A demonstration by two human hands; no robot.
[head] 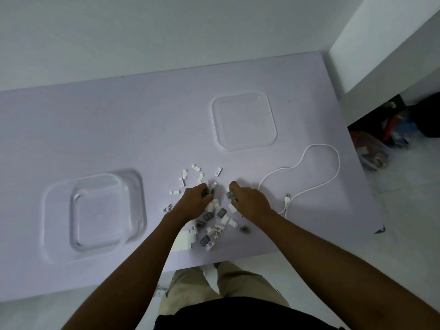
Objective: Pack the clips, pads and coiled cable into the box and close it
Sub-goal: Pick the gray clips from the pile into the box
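Observation:
Several small white clips and grey pads lie scattered in the middle of the pale lilac table. My left hand rests on the pile with its fingers curled around grey and white pieces. On the right side of the pile my right hand is closed over small pieces. A clear plastic box stands open to the left. Its clear lid lies flat farther back. The white cable sprawls loose on the right, USB plug near my right wrist.
A white paper sheet lies by the table's near edge under my left forearm. The table's right edge drops to a floor with a bag of clutter. A white wall runs behind the table.

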